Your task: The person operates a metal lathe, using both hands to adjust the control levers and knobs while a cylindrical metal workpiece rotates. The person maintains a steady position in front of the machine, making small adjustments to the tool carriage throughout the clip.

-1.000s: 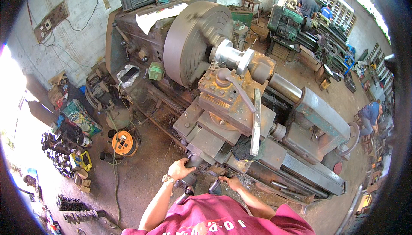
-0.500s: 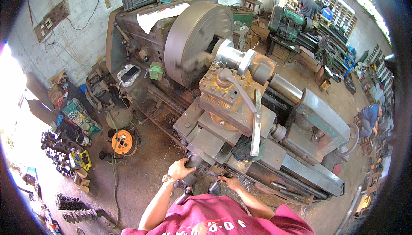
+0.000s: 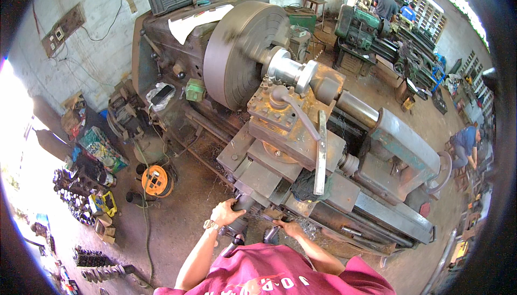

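Observation:
A large metal lathe fills the middle of the view. My left hand [image 3: 228,213], with a watch at the wrist, is closed round the dark cylindrical feed knob [image 3: 245,203] at the front of the cross slide. Just to its right, my right hand [image 3: 291,227] has its fingers bent on a small handle [image 3: 277,221] low on the carriage. Beyond them, the wide round chuck [image 3: 237,52] looks blurred by turning. A shiny stepped metal workpiece [image 3: 285,64] runs from it to the tailstock [image 3: 401,144]. The rusty tool post [image 3: 277,109] with its clamping lever stands beside the workpiece.
A flat metal bar [image 3: 321,152] leans across the carriage by a dark cloth [image 3: 309,186]. An orange cable reel [image 3: 156,181] and its cable lie on the floor at left. Other people [image 3: 464,147] are at the right and by a green lathe [image 3: 358,28] at the back.
The chuck has turned, and its blurred jaw area shows differently. The view has shifted slightly. Both hands stay in the same places on the controls.

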The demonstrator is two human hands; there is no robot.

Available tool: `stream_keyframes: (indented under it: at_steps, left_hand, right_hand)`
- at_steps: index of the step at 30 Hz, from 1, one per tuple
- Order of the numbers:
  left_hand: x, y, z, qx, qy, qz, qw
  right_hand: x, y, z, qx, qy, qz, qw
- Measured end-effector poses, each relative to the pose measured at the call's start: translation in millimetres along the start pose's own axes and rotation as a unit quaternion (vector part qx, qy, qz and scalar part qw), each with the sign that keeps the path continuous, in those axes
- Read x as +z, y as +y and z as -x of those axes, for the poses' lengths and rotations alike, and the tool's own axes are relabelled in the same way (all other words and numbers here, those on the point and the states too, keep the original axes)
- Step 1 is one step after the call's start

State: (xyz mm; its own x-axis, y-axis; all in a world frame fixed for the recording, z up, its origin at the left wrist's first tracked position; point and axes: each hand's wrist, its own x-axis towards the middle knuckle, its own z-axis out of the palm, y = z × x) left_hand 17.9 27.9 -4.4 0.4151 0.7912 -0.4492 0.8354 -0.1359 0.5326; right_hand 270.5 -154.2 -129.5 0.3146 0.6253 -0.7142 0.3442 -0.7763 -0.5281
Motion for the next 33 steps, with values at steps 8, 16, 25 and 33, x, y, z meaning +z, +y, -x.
stream_keyframes:
  at_steps: [8, 16, 25, 33]
  left_hand:
    - [5, -5, -3, 0.011, 0.007, -0.010, 1.000]
    - [2, -3, -1, 0.003, -0.002, -0.006, 1.000]
    - [0, 0, -1, -0.003, -0.011, -0.008, 1.000]
    - [1, 0, 0, -0.002, -0.003, -0.006, 1.000]
  right_hand:
    - [-17, 56, -24, -0.122, -0.189, -0.035, 0.974]
    - [-5, 58, -9, -0.076, -0.087, -0.072, 0.991]
    - [1, 52, -8, -0.114, -0.036, -0.103, 0.988]
    - [3, 51, -8, -0.129, -0.016, -0.087, 0.988]
